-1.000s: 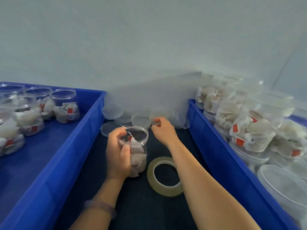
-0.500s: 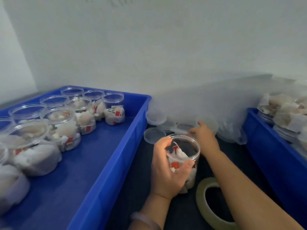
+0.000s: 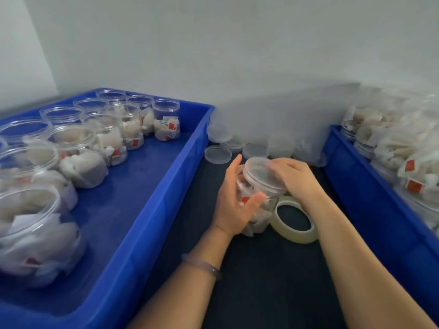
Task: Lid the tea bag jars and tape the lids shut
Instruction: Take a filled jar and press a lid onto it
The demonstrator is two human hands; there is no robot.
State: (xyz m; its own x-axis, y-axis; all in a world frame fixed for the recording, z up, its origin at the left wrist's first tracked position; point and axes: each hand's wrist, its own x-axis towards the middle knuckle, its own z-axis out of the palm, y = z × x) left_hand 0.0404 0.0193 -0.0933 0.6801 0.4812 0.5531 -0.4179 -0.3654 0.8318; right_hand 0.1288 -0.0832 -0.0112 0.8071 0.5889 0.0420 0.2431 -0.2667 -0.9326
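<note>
While left hand (image 3: 234,204) grips one jar (image 3: 260,213), right (image 3: 295,179) holds one lid (image 3: 259,173) (atop).

Your right hand (image 3: 297,180) blurs over the clear round plastic lid (image 3: 259,174); your left hand (image 3: 234,200) hides much of the clear plastic tea-bag jar (image 3: 261,213).

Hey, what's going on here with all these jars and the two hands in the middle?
A person is lidding tea bag jars. The left hand grips a clear jar standing on the dark surface, while the right hand holds a clear lid on its mouth; whether it is seated I cannot tell. The tape roll lies beside the jar, untouched. More open jars wait in the left crate.
</note>
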